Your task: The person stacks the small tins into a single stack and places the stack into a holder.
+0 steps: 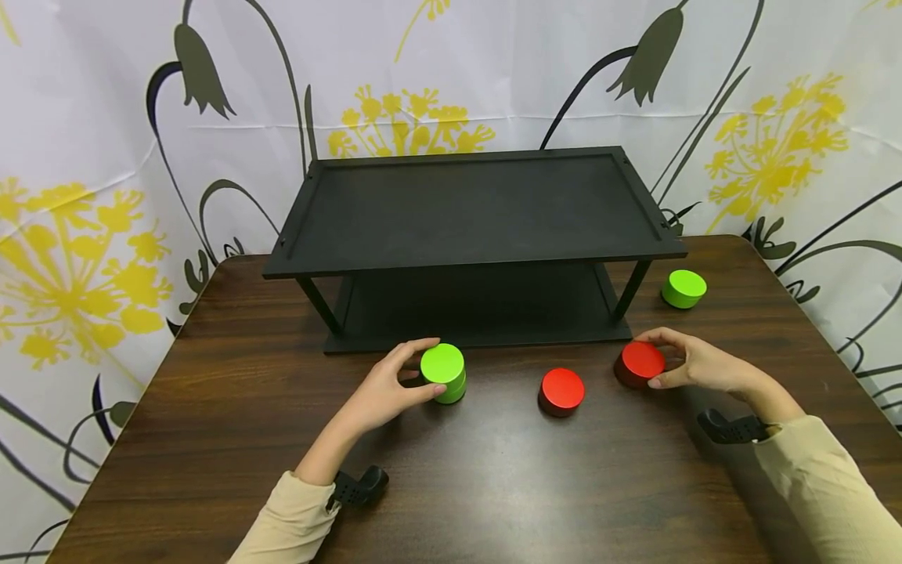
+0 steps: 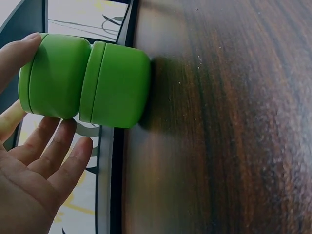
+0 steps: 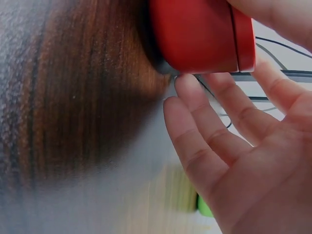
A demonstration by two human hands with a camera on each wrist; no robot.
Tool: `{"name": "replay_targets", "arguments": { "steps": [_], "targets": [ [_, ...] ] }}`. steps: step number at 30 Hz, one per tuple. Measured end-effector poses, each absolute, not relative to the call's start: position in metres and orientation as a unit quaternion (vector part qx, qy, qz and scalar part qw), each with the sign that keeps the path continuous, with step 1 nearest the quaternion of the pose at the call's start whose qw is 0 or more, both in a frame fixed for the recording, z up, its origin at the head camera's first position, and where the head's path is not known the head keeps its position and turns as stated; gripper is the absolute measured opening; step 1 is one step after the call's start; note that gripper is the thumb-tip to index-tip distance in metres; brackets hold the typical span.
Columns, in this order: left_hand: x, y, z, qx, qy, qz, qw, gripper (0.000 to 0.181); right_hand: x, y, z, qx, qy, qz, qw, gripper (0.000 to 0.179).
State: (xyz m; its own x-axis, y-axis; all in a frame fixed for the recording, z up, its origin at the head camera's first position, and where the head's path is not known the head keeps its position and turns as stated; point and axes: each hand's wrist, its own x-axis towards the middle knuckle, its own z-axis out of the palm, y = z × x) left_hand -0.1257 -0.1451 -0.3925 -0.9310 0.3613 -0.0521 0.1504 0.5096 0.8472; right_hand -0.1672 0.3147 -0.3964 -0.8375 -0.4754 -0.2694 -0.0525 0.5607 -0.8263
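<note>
Two round green lidded containers stand stacked in front of the black shelf. My left hand (image 1: 390, 385) pinches the upper green container (image 1: 442, 363) between thumb and fingers. Its base sits on the lid of the lower green container (image 2: 119, 85), which rests on the table. At the right, my right hand (image 1: 698, 364) grips a red lidded container (image 1: 642, 361) from its side, thumb in front and fingers behind. That container is right at the table surface in the right wrist view. Between the hands stands a second red container (image 1: 561, 392), which neither hand touches.
A black two-tier shelf (image 1: 465, 207) stands at the back of the dark wooden table (image 1: 507, 493). Another green container (image 1: 683, 288) is to the right of the shelf, beyond my right hand. Behind the table hangs a flower-patterned curtain (image 1: 493, 70).
</note>
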Motion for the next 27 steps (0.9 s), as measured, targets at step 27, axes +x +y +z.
{"name": "replay_targets", "arguments": {
  "steps": [27],
  "targets": [
    [-0.130,-0.147,-0.394,0.103,0.828,0.524,0.174,0.068,-0.167,0.265,-0.368,-0.153,0.853,-0.475,0.153,0.058]
  ]
}}
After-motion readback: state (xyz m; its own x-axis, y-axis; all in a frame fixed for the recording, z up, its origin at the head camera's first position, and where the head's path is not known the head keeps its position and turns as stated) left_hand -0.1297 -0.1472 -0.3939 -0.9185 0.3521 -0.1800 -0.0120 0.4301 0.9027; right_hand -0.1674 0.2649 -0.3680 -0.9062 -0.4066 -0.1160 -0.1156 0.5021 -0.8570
